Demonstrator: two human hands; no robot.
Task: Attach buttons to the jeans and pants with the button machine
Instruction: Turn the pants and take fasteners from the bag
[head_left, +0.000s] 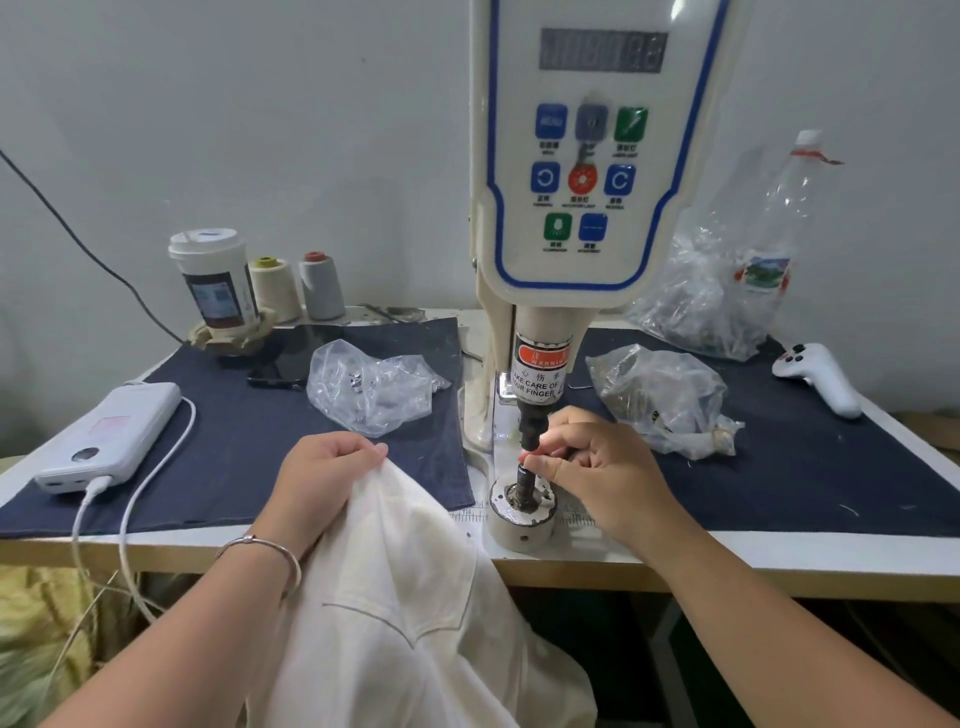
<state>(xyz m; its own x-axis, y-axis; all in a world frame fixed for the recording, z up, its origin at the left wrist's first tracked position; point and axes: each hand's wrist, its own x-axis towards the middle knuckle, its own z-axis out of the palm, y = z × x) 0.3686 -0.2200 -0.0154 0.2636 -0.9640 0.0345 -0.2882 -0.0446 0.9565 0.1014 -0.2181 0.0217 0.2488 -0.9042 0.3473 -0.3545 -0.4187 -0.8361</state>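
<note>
The cream-white pants (405, 597) drape off the table's (779, 556) front edge, gathered in the curled fingers of the left hand (322, 483). Just right, the right hand (597, 467) pinches something small, too tiny to identify, at the button machine's (582, 208) lower post (522, 486). 3 clear plastic bags hold small metal pieces: one (371, 384) left of the machine, one (665, 400) right, one (701, 301) behind.

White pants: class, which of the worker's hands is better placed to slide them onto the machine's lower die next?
Left. The left hand already grips the white pants beside the lower die, while the right hand is busy, fingertips pinched at the post under the punch.
</note>
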